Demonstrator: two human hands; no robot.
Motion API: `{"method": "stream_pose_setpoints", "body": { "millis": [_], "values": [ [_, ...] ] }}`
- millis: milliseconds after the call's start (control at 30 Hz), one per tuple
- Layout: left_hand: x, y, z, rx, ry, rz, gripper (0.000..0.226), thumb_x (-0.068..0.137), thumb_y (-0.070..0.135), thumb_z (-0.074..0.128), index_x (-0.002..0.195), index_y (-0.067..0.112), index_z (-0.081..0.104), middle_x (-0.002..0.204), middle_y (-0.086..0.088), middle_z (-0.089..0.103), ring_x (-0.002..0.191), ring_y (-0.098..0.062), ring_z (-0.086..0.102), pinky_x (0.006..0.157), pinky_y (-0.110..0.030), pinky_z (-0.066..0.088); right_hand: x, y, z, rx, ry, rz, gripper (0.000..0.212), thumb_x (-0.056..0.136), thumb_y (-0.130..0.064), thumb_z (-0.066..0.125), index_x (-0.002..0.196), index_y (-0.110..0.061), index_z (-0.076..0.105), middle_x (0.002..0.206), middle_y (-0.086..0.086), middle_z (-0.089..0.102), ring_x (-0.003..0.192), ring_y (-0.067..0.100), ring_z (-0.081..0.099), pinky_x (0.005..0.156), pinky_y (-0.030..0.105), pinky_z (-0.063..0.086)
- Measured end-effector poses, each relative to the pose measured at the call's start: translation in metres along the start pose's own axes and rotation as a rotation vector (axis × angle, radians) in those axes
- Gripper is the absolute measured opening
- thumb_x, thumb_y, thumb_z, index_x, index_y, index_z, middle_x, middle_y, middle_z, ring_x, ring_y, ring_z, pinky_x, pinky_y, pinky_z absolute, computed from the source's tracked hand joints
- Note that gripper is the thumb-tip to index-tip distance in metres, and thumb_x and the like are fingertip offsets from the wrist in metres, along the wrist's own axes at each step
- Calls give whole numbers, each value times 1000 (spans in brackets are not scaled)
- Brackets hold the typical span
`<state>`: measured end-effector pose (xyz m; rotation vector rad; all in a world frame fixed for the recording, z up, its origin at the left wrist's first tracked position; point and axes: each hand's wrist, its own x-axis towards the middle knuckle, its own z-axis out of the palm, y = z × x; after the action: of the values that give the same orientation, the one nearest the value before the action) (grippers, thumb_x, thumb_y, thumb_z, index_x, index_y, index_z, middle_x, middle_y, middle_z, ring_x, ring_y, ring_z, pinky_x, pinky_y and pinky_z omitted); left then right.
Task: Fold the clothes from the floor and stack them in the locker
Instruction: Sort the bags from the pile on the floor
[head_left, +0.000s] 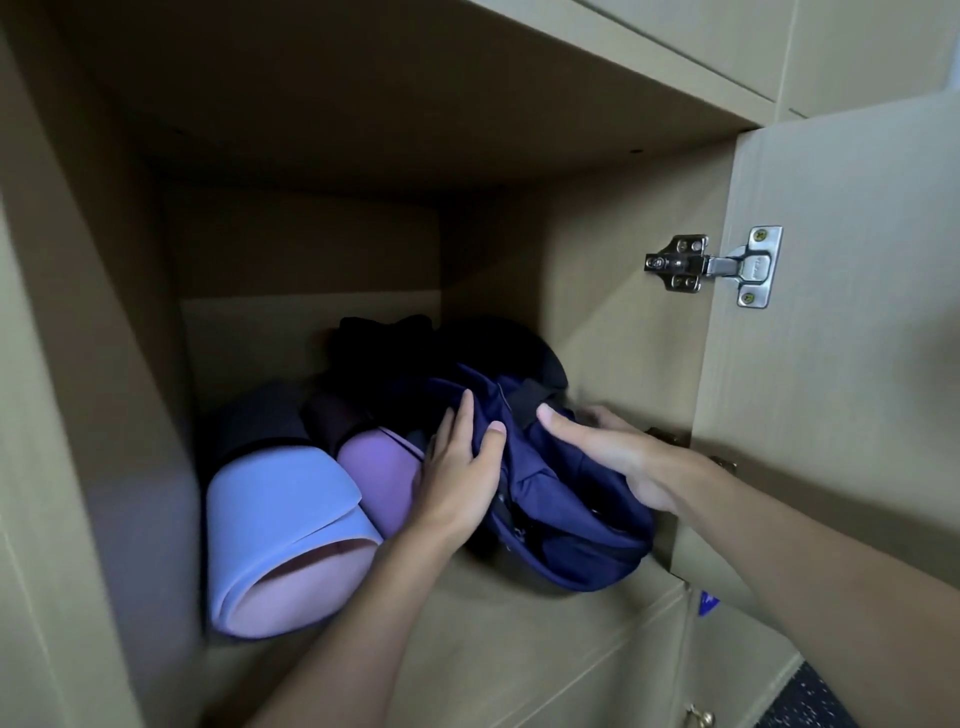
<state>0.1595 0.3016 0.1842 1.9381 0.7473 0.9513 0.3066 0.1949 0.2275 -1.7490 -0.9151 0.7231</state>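
Observation:
A bundled navy blue garment (566, 499) lies on the shelf (519, 639) of the open beige locker, on the right side. My left hand (460, 467) lies against its left side, thumb hooked over a fold. My right hand (602, 447) holds it from the right, thumb on top and fingers curled round the far side. Behind it sits a dark pile of clothes (395, 358).
A rolled blue and pink mat (280, 540) and a purple roll (379, 473) lie on the shelf's left. The locker door (841, 364) stands open at right on a metal hinge (711, 265). A lower door's brass knob (698, 717) shows below.

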Motion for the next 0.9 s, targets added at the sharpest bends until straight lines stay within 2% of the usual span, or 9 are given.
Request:
{"method": "stream_pose_setpoints", "body": {
  "millis": [100, 167, 267, 400, 433, 533, 667, 800, 900],
  "values": [
    [2, 0, 0, 10, -21, -30, 93, 65, 82, 30, 152, 55, 12, 167, 13, 7, 154, -10, 5, 125, -47, 9, -9, -6, 1, -30, -113, -55, 98, 59, -62, 75, 143, -26, 38, 125, -4, 59, 113, 17, 60, 103, 39, 47],
    [2, 2, -1, 9, -35, -40, 88, 67, 80, 35, 150, 60, 13, 167, 11, 5, 154, -12, 5, 124, -48, 10, -12, -5, 1, -64, -182, -90, 106, 59, -57, 79, 149, -31, 29, 133, -6, 55, 118, 16, 57, 107, 38, 46],
    [8, 2, -2, -46, -47, -58, 96, 54, 82, 45, 145, 65, 20, 167, 6, 4, 154, -18, 8, 123, -48, 16, -12, -3, 13, -185, -250, -113, 130, 54, -59, 89, 155, -40, 9, 152, -9, 37, 134, 14, 44, 114, 37, 37],
    [19, -4, -6, -135, -56, -110, 81, 49, 78, 58, 123, 81, 25, 162, 6, 15, 150, -27, 23, 120, -49, 28, -4, 5, 43, -356, -184, -134, 143, 35, -79, 84, 150, -54, 3, 158, -5, 29, 146, 18, 27, 117, 43, 33],
    [21, -7, -6, -158, -60, -116, 78, 49, 78, 61, 119, 82, 26, 161, 6, 18, 149, -27, 25, 119, -49, 29, -5, 6, 48, -371, -149, -135, 141, 39, -77, 85, 151, -52, 2, 158, -2, 27, 148, 19, 23, 118, 43, 31],
    [24, -11, -6, -167, -43, -107, 77, 50, 76, 64, 117, 82, 27, 161, 6, 21, 148, -27, 26, 119, -49, 29, -10, 8, 54, -342, -45, -188, 124, 61, -50, 88, 155, -40, 7, 149, 1, 31, 141, 19, 30, 113, 35, 35],
    [25, -4, -4, -78, -27, -84, 88, 49, 81, 56, 127, 78, 17, 163, 8, 19, 149, -27, 22, 120, -51, 25, -6, 10, 57, -332, 162, -311, 95, 63, -28, 78, 145, -36, 30, 123, -1, 56, 111, 21, 58, 94, 39, 53],
    [27, 1, -3, -94, -3, -56, 86, 49, 83, 53, 123, 85, 8, 163, 11, 18, 149, -26, 22, 117, -55, 27, -4, 2, 47, -312, 240, -468, 70, 77, -4, 71, 138, -26, 46, 114, -3, 64, 99, 15, 64, 84, 27, 55],
    [30, 5, -6, -213, 41, 42, 82, 58, 76, 58, 128, 82, 14, 161, 10, 24, 146, -21, 30, 116, -51, 33, -1, -11, 48, -273, 309, -600, 61, 78, 0, 69, 132, -25, 56, 113, -7, 66, 99, 8, 64, 85, 18, 53]
  ]
}}
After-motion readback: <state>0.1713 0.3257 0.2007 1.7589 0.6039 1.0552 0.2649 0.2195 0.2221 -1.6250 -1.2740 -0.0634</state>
